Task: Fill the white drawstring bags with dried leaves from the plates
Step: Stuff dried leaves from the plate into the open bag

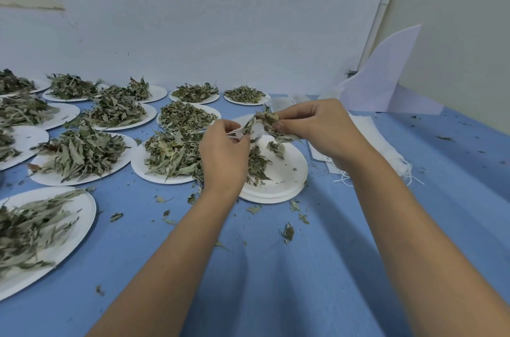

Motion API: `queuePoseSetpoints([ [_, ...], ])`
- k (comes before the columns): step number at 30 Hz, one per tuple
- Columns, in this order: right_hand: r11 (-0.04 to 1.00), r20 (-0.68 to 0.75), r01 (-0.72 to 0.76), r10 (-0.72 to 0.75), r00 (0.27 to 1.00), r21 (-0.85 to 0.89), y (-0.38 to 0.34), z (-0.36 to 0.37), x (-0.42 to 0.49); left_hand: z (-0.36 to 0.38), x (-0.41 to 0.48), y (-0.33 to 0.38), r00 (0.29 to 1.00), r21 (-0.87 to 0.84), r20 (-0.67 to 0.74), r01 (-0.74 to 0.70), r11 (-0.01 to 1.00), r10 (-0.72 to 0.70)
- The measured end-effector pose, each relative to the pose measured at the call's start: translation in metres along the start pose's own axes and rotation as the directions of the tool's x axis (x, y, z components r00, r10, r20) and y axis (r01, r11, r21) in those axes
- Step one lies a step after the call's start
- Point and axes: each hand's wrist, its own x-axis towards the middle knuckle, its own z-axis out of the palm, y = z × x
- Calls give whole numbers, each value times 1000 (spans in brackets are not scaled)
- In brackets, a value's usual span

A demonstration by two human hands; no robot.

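your left hand's [225,149] curled fingers pinch the mouth of a white drawstring bag [258,131], and your right hand [317,127] pinches a clump of dried leaves [266,121] at that opening. both hover above a nearly bare paper plate [289,171], with leaf-heaped plates [137,160] to the left and spare bags [367,138] on the right of the blue table [276,267]
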Motion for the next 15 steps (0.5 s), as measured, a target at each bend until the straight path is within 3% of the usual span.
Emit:
queuePoseSetpoints([
  [6,990,58,-97,91,994,105,9,4,2,-1,0,1,999,38,30,-16,999,15],
  [10,989,-28,-138,137,990,-56,20,9,4,-1,-1,8,998,-48,33,51,998,-50],
  [15,946,-104,-107,78,992,-305,25,13,4,0,-7,11,993,-151,105,62,987,-47],
])
